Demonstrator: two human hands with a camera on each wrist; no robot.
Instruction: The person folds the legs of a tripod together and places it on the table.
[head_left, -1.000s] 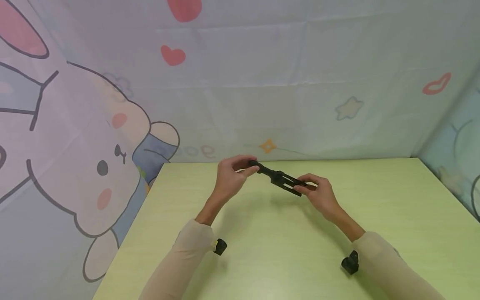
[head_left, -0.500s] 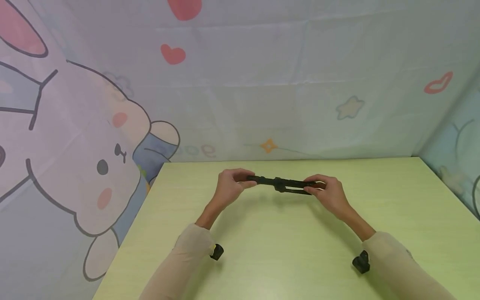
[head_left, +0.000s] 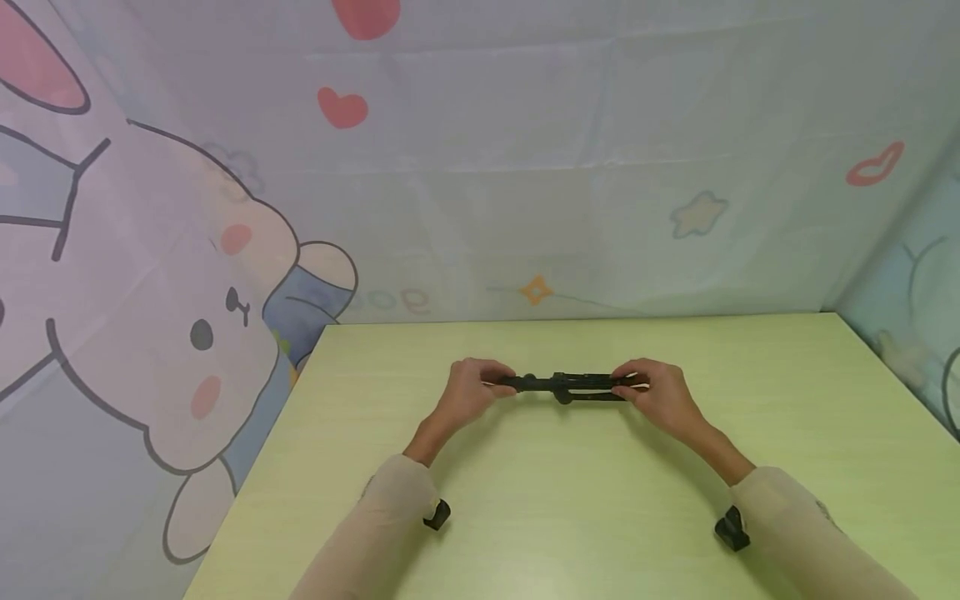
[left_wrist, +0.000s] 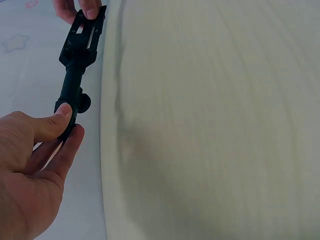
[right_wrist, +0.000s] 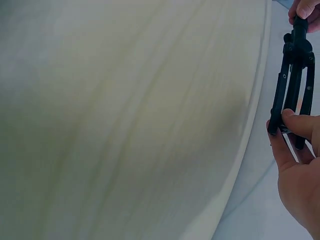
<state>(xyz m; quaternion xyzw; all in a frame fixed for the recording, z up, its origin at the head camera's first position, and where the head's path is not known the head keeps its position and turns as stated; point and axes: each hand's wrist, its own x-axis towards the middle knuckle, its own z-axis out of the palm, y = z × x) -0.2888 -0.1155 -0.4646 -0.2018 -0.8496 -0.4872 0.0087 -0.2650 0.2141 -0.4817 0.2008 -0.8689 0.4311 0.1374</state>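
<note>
A small black tripod point(head_left: 558, 382) lies level between both hands, close over the table, its legs pointing right. My left hand point(head_left: 467, 392) pinches the end of the centre column between thumb and fingers. In the left wrist view a round knob point(left_wrist: 84, 103) sticks out of the column beside the left thumb. On the other side, my right hand point(head_left: 663, 397) pinches the leg ends. The right wrist view shows the legs point(right_wrist: 280, 95) slightly spread below the hub, with the right thumb against them and the fingers behind; the fingers partly hide the leg tips.
The pale yellow-green table point(head_left: 570, 500) reaches back to a cloth backdrop point(head_left: 480, 183) printed with hearts, stars and a big cartoon rabbit point(head_left: 172, 317). Black wrist cameras point(head_left: 437, 515) sit on both beige sleeves point(head_left: 375, 525). A cloth wall also stands at the right.
The tripod has swung from slanting down to the right to level, and has come lower and nearer. My left hand has moved down; my right hand has shifted right and slightly down.
</note>
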